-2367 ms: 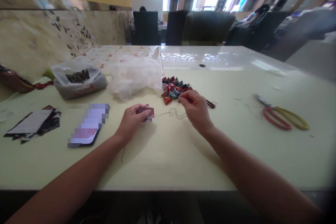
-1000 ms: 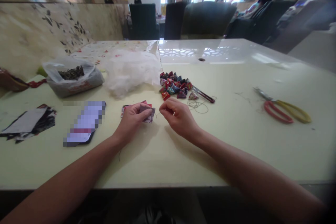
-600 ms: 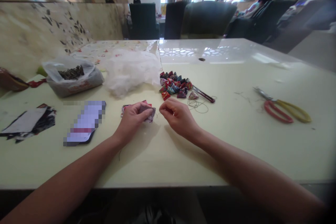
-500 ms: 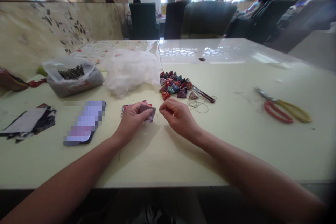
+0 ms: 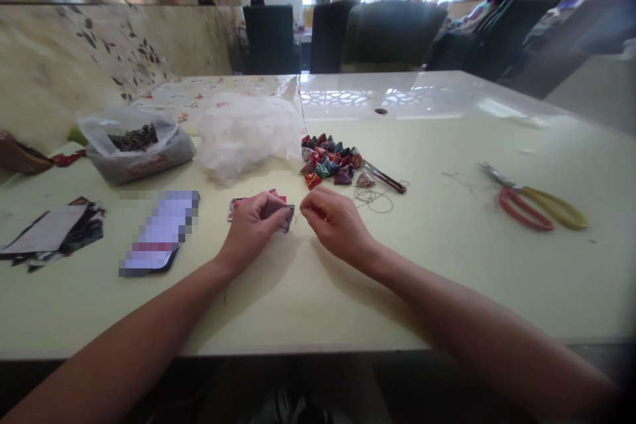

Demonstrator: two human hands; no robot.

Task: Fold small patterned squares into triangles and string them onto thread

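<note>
Between thumb and fingers, my left hand (image 5: 253, 228) pinches a small greyish-purple fabric piece (image 5: 287, 220), partly hidden by the thumb. Just to its right, my right hand (image 5: 334, 220) is closed in a pinch; what its fingertips hold is too small to make out. A short bit of thread (image 5: 297, 216) shows in the narrow gap between the hands. Red and patterned fabric pieces (image 5: 232, 207) lie behind my left hand. Beyond my right hand sits a pile of small stuffed fabric pieces (image 5: 330, 160), with a dark-handled metal tool (image 5: 387, 179) and looped thread (image 5: 373, 201) beside it.
Pliers-like scissors (image 5: 527, 209) with red and yellow handles lie at right. On the left are a phone (image 5: 161, 232), fabric scraps (image 5: 50, 228) and a plastic bag of dried material (image 5: 136, 152). White stuffing (image 5: 248, 132) lies behind my left hand. A person (image 5: 489, 6) sits far back.
The fabric in my left hand has tilted and shows less of its face. Both hands stay almost in the same place, and the view has shifted slightly.
</note>
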